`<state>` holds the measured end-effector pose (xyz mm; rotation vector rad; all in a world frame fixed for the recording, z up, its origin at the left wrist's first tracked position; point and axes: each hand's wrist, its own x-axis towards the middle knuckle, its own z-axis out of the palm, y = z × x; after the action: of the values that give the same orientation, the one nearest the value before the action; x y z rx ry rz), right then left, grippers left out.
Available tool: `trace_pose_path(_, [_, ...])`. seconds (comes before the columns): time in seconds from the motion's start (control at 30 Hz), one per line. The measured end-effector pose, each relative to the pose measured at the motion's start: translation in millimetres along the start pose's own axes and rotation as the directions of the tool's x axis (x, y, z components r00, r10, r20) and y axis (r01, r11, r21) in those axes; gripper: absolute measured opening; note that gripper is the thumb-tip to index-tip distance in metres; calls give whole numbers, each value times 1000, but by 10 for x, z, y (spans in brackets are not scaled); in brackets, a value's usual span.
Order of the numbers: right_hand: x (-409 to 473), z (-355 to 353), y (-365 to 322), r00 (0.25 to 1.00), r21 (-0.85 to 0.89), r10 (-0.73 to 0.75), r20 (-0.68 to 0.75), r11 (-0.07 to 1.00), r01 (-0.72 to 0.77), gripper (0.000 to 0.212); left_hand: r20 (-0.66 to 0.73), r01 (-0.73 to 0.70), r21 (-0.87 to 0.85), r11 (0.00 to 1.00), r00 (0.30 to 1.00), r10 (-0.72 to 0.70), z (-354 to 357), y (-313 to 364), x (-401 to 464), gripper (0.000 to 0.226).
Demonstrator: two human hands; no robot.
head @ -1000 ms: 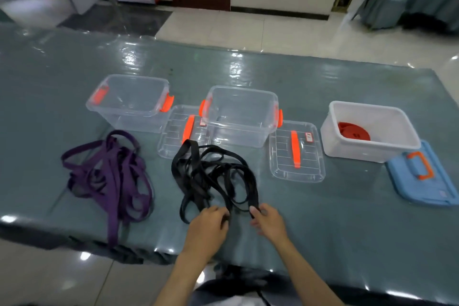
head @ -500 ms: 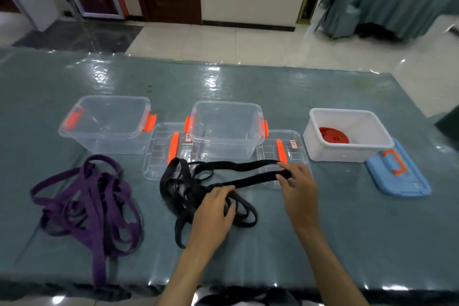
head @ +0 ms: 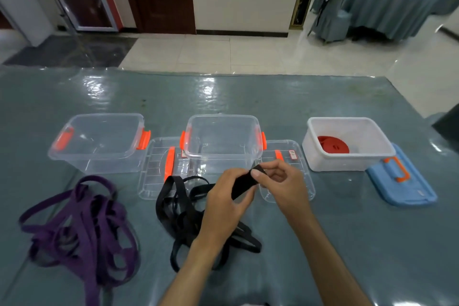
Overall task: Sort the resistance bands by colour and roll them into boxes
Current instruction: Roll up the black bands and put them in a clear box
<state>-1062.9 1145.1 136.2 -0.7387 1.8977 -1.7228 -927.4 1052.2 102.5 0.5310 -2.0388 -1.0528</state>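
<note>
Up front, both hands hold one black band above the desk: right hand pinches its upper-right end, left hand grips lower. Its held stretch runs diagonally, trailing down-left into the black heap.

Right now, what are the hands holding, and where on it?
Both hands, left and right, pinch one end of a black band; the rest trails into the pile.
</note>
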Motion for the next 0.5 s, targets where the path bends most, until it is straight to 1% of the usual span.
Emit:
trace_pose_path(0.07, [49, 14, -24, 996, 117, 90, 25, 989, -93, 9, -41, -19, -2, 1000, 999, 19, 11, -16, 49, 31])
trace_pose_path(0.13, [101, 26, -36, 980, 224, 183, 78, 955, -196, 10, -58, -26, 1, 1000, 998, 26, 2, -45, 104, 31])
trace_pose_path(0.2, [155, 56, -40, 947, 342, 292, 137, 883, -322, 17, -58, -15, -8, 1000, 998, 14, -11, -65, 146, 32])
trace_pose_path(0.27, [204, 103, -32, 903, 412, 379, 203, 803, -430, 20, -68, 44, -44, 998, 997, -47, -23, -53, 184, 35])
trace_pose_path(0.33, [250, 151, -22, 883, 345, 410, 227, 814, -467, 19, -97, 90, -68, 994, 991, -96, -18, -50, 213, 38])
trace_pose_path(0.4, [298, 204, -42, 891, 275, 394, 225, 851, -447, 25, -151, 106, -81, 991, 982, -117, -4, -65, 254, 39])
trace_pose_path(0.5, [367, 280, -106, 898, 285, 373, 234, 856, -431, 27, -234, 78, -84, 993, 968, -95, 28, -108, 337, 33])
